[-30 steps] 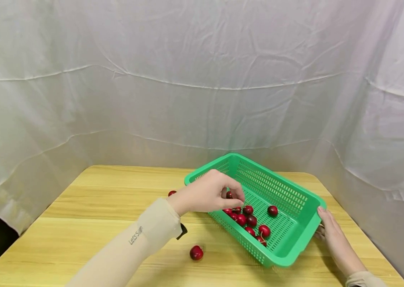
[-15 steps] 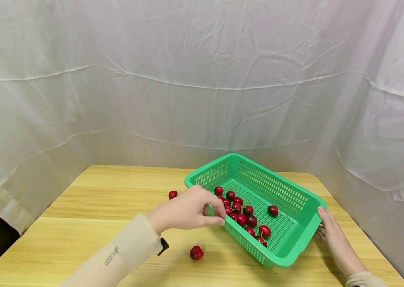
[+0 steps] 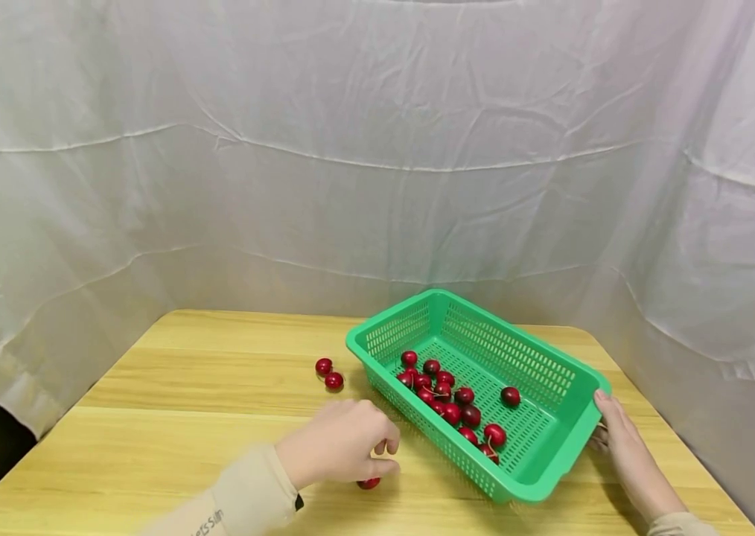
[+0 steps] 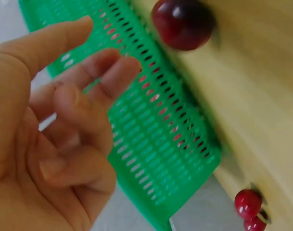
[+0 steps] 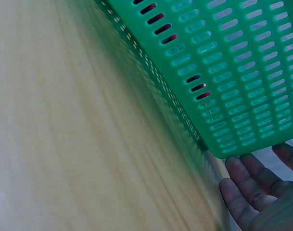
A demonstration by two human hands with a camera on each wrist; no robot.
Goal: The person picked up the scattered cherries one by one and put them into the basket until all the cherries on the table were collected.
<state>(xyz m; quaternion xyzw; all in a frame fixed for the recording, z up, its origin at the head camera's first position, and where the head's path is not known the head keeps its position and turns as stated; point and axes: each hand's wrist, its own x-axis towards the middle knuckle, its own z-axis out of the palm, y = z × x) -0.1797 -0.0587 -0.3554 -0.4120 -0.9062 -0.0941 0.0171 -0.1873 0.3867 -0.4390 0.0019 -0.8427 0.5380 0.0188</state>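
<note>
My left hand (image 3: 344, 443) hovers low over the table beside the basket, fingers loosely bent and nothing between them. Just below its thumb lies a dark red cherry (image 3: 368, 484), partly covered by the hand in the head view. The left wrist view shows that cherry (image 4: 182, 24) apart from the fingertips. My right hand (image 3: 628, 454) holds the near right end of a green perforated plastic basket (image 3: 555, 470), thumb at the rim and fingers (image 5: 240, 175) against the outside. Several red cherries (image 3: 451, 413), some with stems, lie in the basket, mostly along its left side.
Two more cherries (image 3: 333, 382) lie close together on the wooden table (image 3: 203, 417), left of the basket. A pale cloth curtain (image 3: 351, 186) hangs behind the table and along its sides.
My left hand has come out of the basket, moving left and toward me, down to the cherry on the table. The right hand keeps its place at the basket's end.
</note>
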